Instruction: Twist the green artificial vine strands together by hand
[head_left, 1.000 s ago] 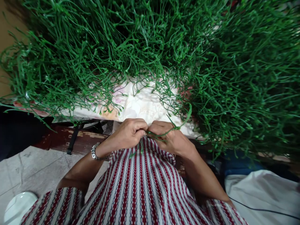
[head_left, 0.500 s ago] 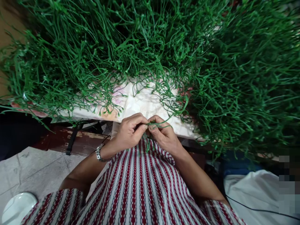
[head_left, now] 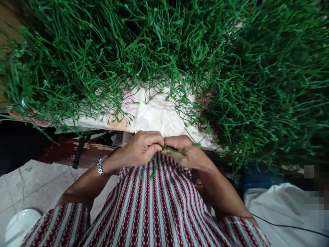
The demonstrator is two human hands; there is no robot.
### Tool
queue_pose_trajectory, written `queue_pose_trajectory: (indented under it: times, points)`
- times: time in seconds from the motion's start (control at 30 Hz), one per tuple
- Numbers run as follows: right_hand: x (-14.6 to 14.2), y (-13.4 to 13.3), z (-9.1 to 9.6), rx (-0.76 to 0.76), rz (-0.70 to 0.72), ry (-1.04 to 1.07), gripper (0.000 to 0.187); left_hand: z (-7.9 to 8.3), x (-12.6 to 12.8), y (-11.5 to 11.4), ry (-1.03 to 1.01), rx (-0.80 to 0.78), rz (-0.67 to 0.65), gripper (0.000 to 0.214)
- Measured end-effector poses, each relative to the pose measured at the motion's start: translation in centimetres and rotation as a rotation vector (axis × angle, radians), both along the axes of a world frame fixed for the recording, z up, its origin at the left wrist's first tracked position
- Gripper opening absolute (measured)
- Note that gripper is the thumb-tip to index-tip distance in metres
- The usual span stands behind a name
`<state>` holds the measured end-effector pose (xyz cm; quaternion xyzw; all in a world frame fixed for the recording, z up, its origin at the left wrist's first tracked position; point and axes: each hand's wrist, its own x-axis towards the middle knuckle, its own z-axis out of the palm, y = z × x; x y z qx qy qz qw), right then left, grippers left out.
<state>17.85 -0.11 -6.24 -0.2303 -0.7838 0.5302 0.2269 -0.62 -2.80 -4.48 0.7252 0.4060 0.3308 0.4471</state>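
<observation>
My left hand (head_left: 142, 147) and my right hand (head_left: 185, 152) meet knuckle to knuckle just above my striped shirt, at the table's near edge. Both are closed in a pinch on a few thin green stalks (head_left: 177, 149). Loose ends of the stalks hang down between the hands onto the shirt (head_left: 153, 169). One stalk runs from my right hand up to the right toward the big heap of green stalks (head_left: 257, 89). A metal watch (head_left: 100, 166) sits on my left wrist.
The heap of green stalks covers most of the table, left (head_left: 59, 68) and right. A pale flowered cloth (head_left: 151, 113) shows in the gap before my hands. A white bowl (head_left: 20, 224) lies on the floor at lower left, white fabric (head_left: 277, 212) at lower right.
My hands rose a little toward the heap half a second ago, then came back down to the shirt. The stalks stayed pinched throughout.
</observation>
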Motion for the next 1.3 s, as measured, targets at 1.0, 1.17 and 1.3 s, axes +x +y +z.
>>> queue_pose_trajectory:
  times: [1.0, 1.17, 1.3]
  points:
    - [-2.3, -1.2, -1.4, -0.382, -0.346, 0.136, 0.017, -2.6, 1.7, 0.7, -0.753, -0.378, 0.417, 0.013]
    - [-2.5, -1.6, -1.6, -0.308, -0.355, 0.126, 0.016, -2.3, 1.7, 0.5, -0.788, -0.514, 0.400, 0.015]
    - [-2.3, -1.6, -1.3, -0.231, -0.357, 0.101, 0.015, -2.2, 1.8, 0.3, -0.839, -0.562, 0.403, 0.015]
